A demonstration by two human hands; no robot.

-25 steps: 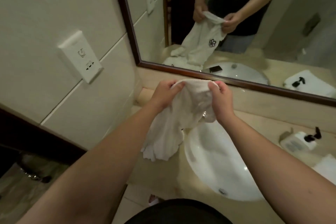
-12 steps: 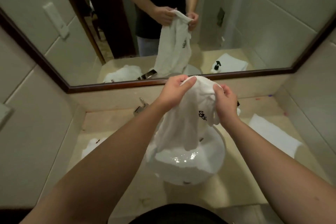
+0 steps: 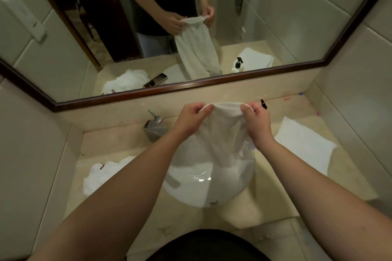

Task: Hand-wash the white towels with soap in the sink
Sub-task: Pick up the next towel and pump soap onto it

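Both hands now hold the white towel [image 3: 220, 133] wider apart than a moment ago: left hand [image 3: 192, 117] and right hand [image 3: 255, 117] each pinch its top edge. It hangs over the sink [image 3: 191, 188] at the counter's middle, its logo no longer showing.

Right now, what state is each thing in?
Held towel: pinched at its top edge, hanging over the sink.
Left hand: gripping towel.
Right hand: gripping towel.
Sink: wet.
Faucet: no water visible.
Folded towel: flat on counter.
Crumpled towel: bunched on counter.
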